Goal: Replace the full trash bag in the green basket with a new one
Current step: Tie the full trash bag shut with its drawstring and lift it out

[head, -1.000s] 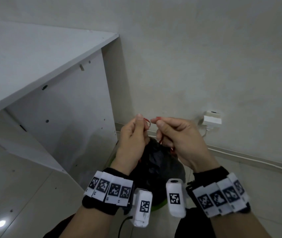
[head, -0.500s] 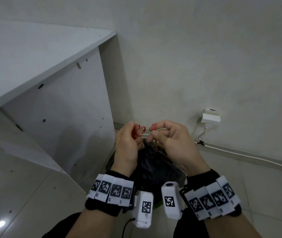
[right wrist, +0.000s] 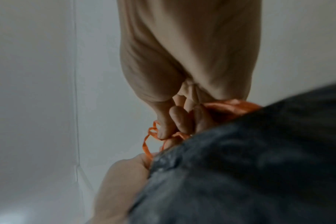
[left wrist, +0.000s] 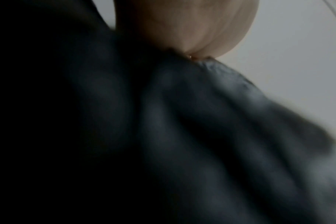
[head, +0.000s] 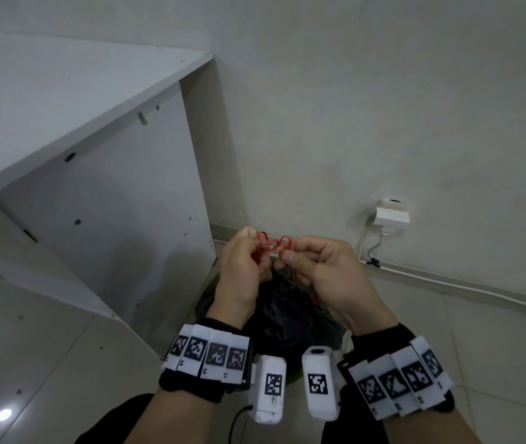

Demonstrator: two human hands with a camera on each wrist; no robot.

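Note:
A full black trash bag (head: pixel 290 315) sits in the green basket (head: pixel 293 379), of which only a sliver of green rim shows between my wrist cameras. Above the bag, my left hand (head: pixel 249 261) and right hand (head: pixel 306 267) each pinch a loop of the red drawstring (head: pixel 273 245), and the loops cross between the fingertips. In the right wrist view, fingers pinch the orange-red drawstring (right wrist: pixel 153 133) just above the gathered black bag (right wrist: pixel 240 166). The left wrist view is filled by dark bag plastic (left wrist: pixel 182 121) under my hand (left wrist: pixel 192 27).
A white cabinet (head: pixel 95 203) stands close on the left of the basket. The wall (head: pixel 383 107) is right behind it, with a white socket and plug (head: pixel 390 216) and a cable run (head: pixel 447 280) along the skirting. Tiled floor (head: pixel 47 379) lies at lower left.
Both hands have come closer together and dropped slightly. The drawstring ends, held apart a second ago, now form crossed loops between the fingertips.

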